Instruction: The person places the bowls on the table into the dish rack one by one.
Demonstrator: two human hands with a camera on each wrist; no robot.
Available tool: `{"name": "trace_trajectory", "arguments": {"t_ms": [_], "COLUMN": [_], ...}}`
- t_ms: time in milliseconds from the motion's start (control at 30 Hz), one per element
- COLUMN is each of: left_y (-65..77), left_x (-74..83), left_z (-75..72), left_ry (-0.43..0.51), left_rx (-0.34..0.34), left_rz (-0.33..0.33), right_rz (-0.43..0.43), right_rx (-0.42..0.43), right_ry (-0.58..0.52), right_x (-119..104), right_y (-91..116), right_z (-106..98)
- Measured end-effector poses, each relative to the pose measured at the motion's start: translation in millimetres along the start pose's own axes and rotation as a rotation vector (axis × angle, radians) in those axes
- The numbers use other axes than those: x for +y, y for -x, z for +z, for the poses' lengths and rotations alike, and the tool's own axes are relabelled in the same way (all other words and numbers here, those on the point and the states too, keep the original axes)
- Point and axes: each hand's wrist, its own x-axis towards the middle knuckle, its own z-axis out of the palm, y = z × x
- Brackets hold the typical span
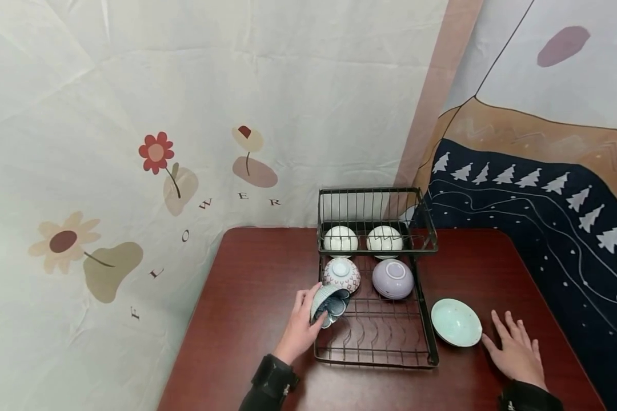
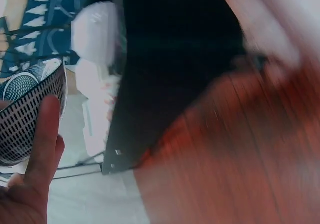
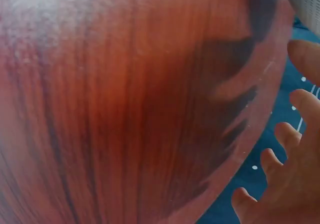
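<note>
My left hand [image 1: 300, 328] grips a blue patterned bowl [image 1: 329, 305] by its side, thumb at the rim. That bowl is tilted, its petal-patterned inside facing right, over the left side of a black wire dish rack [image 1: 375, 362]. Its speckled outer wall [image 2: 22, 119] shows against the fingers in the left wrist view. Just behind it an upside-down bowl with a reddish pattern [image 1: 341, 274] sits in the rack, with a lilac bowl [image 1: 393, 279] upside down to its right. My right hand [image 1: 516, 351] is spread beside a mint-green bowl [image 1: 456, 323], thumb close to its rim.
Two white bowls [image 1: 341, 238] stand at the rack's rear, beneath its raised upper basket [image 1: 375, 251]. The front part of the rack shows bare wires. A reddish-brown table [image 1: 257, 274] carries everything, with printed cloth [image 1: 288, 85] hanging behind.
</note>
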Motion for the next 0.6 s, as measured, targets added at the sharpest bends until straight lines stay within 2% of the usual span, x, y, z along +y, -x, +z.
{"name": "trace_trajectory", "arguments": {"t_ms": [67, 200, 367, 467, 600], "left_y": [0.7, 1.4, 2.5, 2.2, 0.6], "left_x": [-2.1, -5.6, -8.4, -7.5, -6.5], "left_z": [0.1, -0.1, 2.6, 5.2, 9.0], "left_ry": [-0.114, -0.313, -0.481, -0.583, -0.687], "left_rx": [0.000, -0.055, -0.105, -0.103, -0.100], "left_rz": [0.065, 0.175, 0.291, 0.357, 0.411], "right_rz": [0.022, 0.071, 0.112, 0.120, 0.119], "right_rx": [-0.056, -0.132, -0.181, -0.193, -0.194], "right_ry": [0.003, -0.001, -0.012, -0.011, -0.010], "right_x": [1.5, 1.6, -1.2, -1.8, -1.5], "right_y": [-1.5, -2.7, -3.9, -5.2, -7.9], "right_z": [1.4, 2.7, 1.2, 0.4, 1.5]}}
